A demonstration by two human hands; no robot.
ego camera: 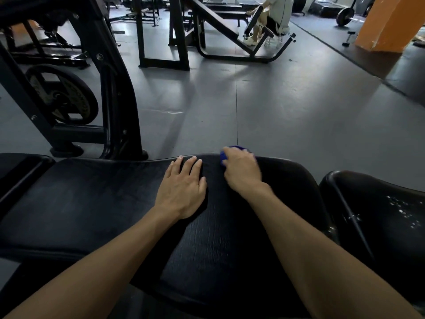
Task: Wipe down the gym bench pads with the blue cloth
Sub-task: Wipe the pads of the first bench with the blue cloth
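At the far edge of the black bench pad (128, 199), the right hand (241, 170) is closed over the blue cloth (230, 153) and presses it on the pad. Only a small part of the cloth shows, past the knuckles and beside the thumb, so the fingers are probably curled around it, but the hand is a little blurred and I cannot see them well. The left hand (181, 187) lies flat on the same pad, just beside the right one, palm down, with its fingers straight and slightly apart; it holds nothing. The fingertips (192, 158) of this hand reach almost to the far edge. Both forearms are bare and come over the near side of the pad.

A second black pad (377, 217) stands at the right end, with small white spots on its surface. On the grey floor (287, 107) beyond the bench stands a black machine frame (115, 93) with a weight plate (62, 94). Farther away another person (274, 17) is at a machine, near an orange pillar (388, 21).
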